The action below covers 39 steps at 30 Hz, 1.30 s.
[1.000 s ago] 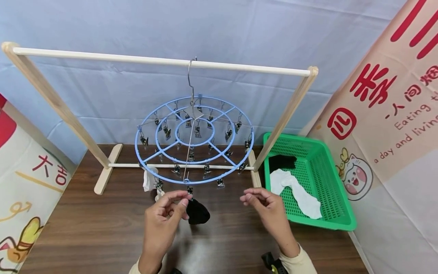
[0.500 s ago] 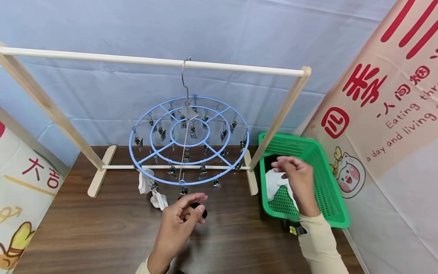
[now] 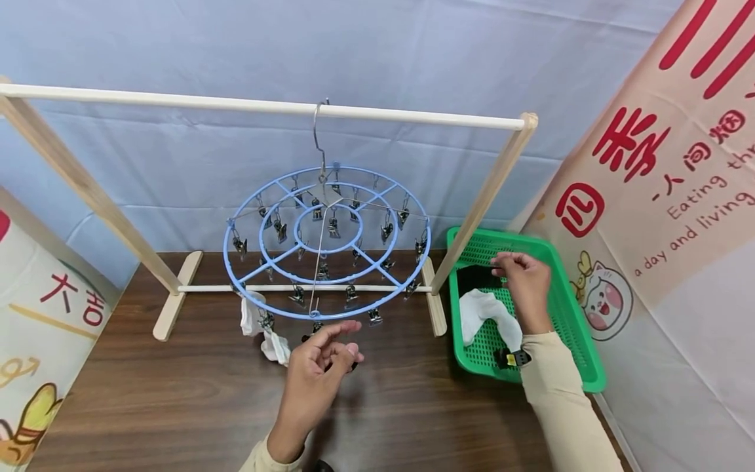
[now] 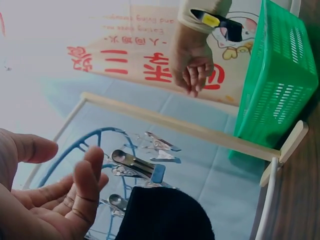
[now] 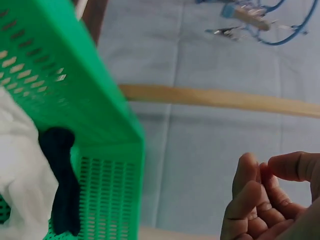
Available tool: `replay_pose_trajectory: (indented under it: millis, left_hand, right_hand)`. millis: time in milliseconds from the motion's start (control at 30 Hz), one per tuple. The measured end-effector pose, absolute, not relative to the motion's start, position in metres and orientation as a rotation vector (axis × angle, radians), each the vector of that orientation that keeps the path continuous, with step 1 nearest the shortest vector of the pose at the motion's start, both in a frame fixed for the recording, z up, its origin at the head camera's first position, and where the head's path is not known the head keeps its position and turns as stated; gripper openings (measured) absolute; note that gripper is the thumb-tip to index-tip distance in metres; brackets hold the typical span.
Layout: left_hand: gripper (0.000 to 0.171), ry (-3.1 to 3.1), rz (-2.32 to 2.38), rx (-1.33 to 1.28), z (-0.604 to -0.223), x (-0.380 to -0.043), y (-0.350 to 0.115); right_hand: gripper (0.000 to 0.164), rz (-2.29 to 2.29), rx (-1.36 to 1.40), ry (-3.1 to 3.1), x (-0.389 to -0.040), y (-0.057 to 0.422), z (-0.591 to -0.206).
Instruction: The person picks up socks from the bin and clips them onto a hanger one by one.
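Note:
Loosely bent and holding nothing, my left hand (image 3: 318,373) is in front of the round blue clip hanger (image 3: 327,314). In the left wrist view a black sock (image 4: 167,215) hangs beside this hand, close under a metal clip (image 4: 137,165); in the head view the hand hides most of it. My right hand (image 3: 527,288) is over the green basket (image 3: 590,367), its thumb and fingertips close together with nothing between them. Inside the basket lie a white sock (image 3: 486,311) and a black sock (image 3: 474,277), the black one nearer the back.
A wooden stand with a white rod (image 3: 413,115) carries the hanger by its metal hook (image 3: 318,137). Several clips dangle from the rings. White socks (image 3: 250,316) hang at the hanger's front left. Printed cloth (image 3: 649,196) borders the table (image 3: 194,400) on the right.
My right hand has moved right and away from me, from beside the basket to over it. My left hand has shifted slightly right. The view has turned a little.

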<state>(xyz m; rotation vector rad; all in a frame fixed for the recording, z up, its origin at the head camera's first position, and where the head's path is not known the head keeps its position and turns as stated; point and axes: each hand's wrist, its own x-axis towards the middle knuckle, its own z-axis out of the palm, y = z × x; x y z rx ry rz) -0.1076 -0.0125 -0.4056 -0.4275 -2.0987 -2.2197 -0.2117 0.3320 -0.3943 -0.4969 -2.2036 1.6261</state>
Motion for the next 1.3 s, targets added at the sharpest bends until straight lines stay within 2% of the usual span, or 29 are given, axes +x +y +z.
replay_pose_trajectory:
  millis: [400, 667, 900, 1133, 1300]
  left_hand:
    - [0.041, -2.112, -2.293, -0.353, -0.411, -0.113, -0.005]
    - [0.049, -2.002, -2.425, -0.48, -0.416, -0.117, 0.001]
    - [0.061, -1.968, -2.524, -0.453, -0.415, -0.119, 0.007]
    - [0.059, -2.032, -2.514, -0.416, -0.414, -0.122, 0.011]
    - [0.055, -2.12, -2.423, -0.409, -0.413, -0.123, 0.012]
  right_hand:
    - [0.017, 1.488, -0.65, -2.137, -0.241, 0.341, -0.404]
    - [0.021, 1.447, -0.718, -2.221, -0.253, 0.351, -0.412]
    - [0.022, 1.481, -0.845, -2.272, -0.264, 0.365, -0.426]
    - [0.021, 1.359, -0.964, -2.436, -0.278, 0.384, -0.448]
    - [0.012, 1.486, -1.044, -2.461, -0.287, 0.394, -0.464]
